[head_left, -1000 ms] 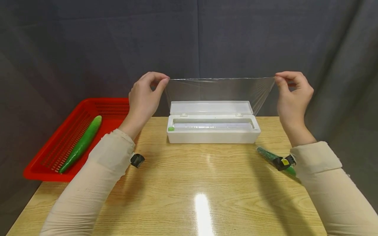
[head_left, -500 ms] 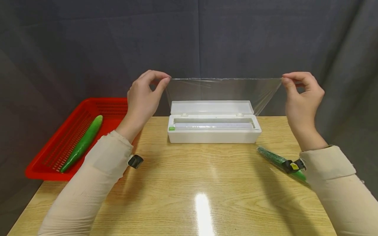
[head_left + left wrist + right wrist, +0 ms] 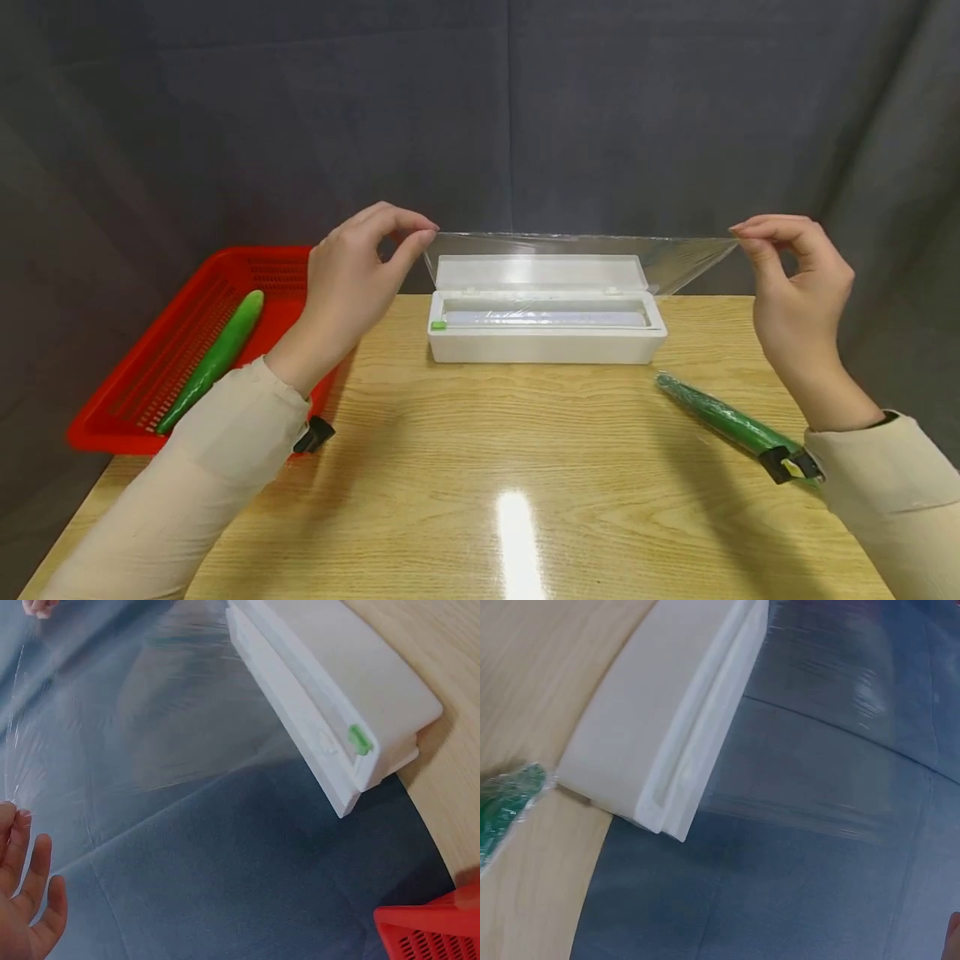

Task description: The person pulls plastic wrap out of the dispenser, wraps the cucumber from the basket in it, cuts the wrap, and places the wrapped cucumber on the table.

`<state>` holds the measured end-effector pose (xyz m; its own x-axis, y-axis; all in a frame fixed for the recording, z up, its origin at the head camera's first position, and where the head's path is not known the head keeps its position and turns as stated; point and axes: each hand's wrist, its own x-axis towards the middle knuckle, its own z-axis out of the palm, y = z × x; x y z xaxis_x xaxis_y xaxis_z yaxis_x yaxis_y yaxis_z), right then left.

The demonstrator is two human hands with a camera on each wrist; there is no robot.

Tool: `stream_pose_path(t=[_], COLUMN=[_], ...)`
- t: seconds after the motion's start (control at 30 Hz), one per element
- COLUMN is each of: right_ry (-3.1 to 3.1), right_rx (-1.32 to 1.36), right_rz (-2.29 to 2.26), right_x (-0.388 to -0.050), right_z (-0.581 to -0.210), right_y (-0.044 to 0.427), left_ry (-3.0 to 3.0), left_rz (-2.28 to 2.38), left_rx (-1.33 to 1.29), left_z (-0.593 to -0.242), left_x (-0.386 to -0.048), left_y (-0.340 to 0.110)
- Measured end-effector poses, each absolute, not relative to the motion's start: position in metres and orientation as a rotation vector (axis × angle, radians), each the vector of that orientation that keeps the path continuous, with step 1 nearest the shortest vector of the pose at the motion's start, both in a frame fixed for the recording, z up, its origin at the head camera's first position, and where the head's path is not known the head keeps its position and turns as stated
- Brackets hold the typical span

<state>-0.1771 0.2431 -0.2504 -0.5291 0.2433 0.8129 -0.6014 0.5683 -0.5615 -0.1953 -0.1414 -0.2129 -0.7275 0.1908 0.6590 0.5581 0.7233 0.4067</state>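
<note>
A clear sheet of plastic wrap (image 3: 585, 244) stretches between both hands above a white wrap dispenser box (image 3: 547, 347), whose lid stands raised at the back. My left hand (image 3: 352, 271) pinches the sheet's left corner between thumb and forefinger; in the left wrist view the other fingers (image 3: 34, 881) are spread loosely. The right corner is pinched the same way by my right hand (image 3: 806, 300). From the hands the film slopes back to the box, where a roll (image 3: 547, 318) lies inside. In the right wrist view only a sliver of the right hand (image 3: 952, 941) shows.
A red plastic basket (image 3: 97, 429) at the left holds a green cucumber (image 3: 213, 362), partly covered by the left forearm. On the right of the wooden table (image 3: 450, 467) lies a film-wrapped cucumber (image 3: 727, 417), its near end behind the right wrist camera. A dark cloth hangs behind.
Both hands have come lower and nearer, bringing the film's edge down in front of the raised lid. My right hand has also moved right, stretching the edge wider.
</note>
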Motion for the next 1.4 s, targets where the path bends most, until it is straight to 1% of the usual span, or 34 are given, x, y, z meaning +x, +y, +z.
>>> stream_pose_path(t=[0.3, 0.53, 0.8, 1.03, 1.4], right_ry=[-1.886, -1.881, -1.803, -1.674, -1.698], right_rx=[0.35, 0.401, 0.542, 0.758, 0.897], right_rz=[1.005, 0.975, 0.999, 1.179, 1.204], right_x=[-0.154, -0.13, -0.114, -0.097, -0.078], right_z=[-0.27, -0.28, -0.294, -0.309, -0.336], right_y=[0.256, 0.254, 0.255, 0.251, 0.256], left_ry=[-2.26, -2.247, -2.201, -2.175, -2.167], left_rz=[-0.676, -0.581, -0.524, -0.518, -0.479], left_rx=[-0.674, -0.751, -0.861, -0.91, -0.97], left_z=[-0.225, -0.233, -0.248, -0.262, -0.293], left_x=[-0.167, -0.148, -0.127, -0.112, -0.091], left_y=[-0.146, -0.149, -0.154, -0.153, -0.162])
